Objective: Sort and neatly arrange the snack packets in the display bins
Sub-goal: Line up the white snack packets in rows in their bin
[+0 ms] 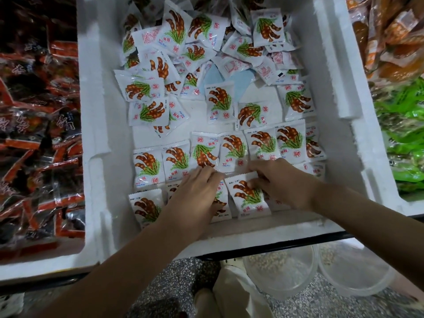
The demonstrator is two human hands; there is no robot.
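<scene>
Head view. The white foam bin (103, 111) holds the snack packets (263, 143), white with a brown pod print. They lie in a loose heap (195, 42) toward 12 o'clock and in flat, overlapping rows toward 6 o'clock.

The left hand (195, 193) lies palm down on the near rows at 6 o'clock. Its fingers (210, 172) are slightly bent and close together, resting on the packets; they grip nothing visible.

The right hand (284, 182) is just beside it toward 3 o'clock. Its thumb presses the face of a front-row packet (246, 198) and the curled fingers reach over the packet's upper edge, pinching it.

Adjoining stock: red packets (34, 122) at 9 o'clock, and green packets (401, 134) at 3 o'clock.
</scene>
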